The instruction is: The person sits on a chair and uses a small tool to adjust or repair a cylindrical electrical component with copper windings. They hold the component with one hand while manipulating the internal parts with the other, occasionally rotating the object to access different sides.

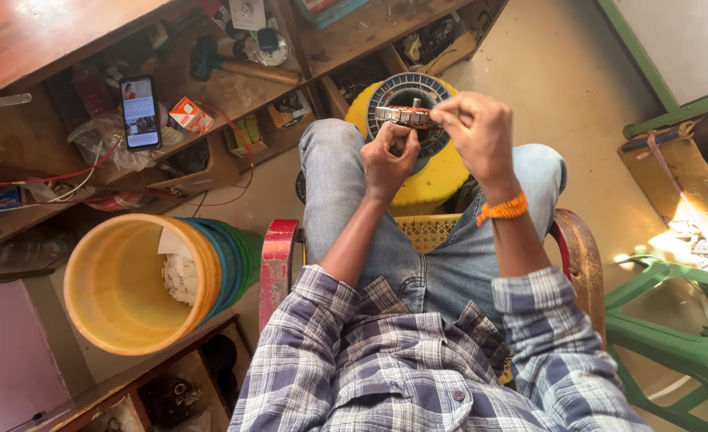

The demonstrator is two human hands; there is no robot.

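Note:
A round metal stator ring [406,114] with slotted teeth and copper winding is held up edge-on above my knees. My left hand [388,158] grips it from below, fingers curled on its near rim. From the right, my right hand [482,132] pinches its upper edge, an orange band around that wrist. Just behind the ring stands a yellow plastic spool [434,178] on the floor, with a dark slotted disc [434,86] resting on top of it.
I sit in a cane chair with red wooden arms [277,256]. Stacked yellow and blue buckets [122,280] stand at my left. A cluttered wooden shelf [234,88] with a phone [139,112] and wires lies ahead. A green plastic chair [682,336] is on the right.

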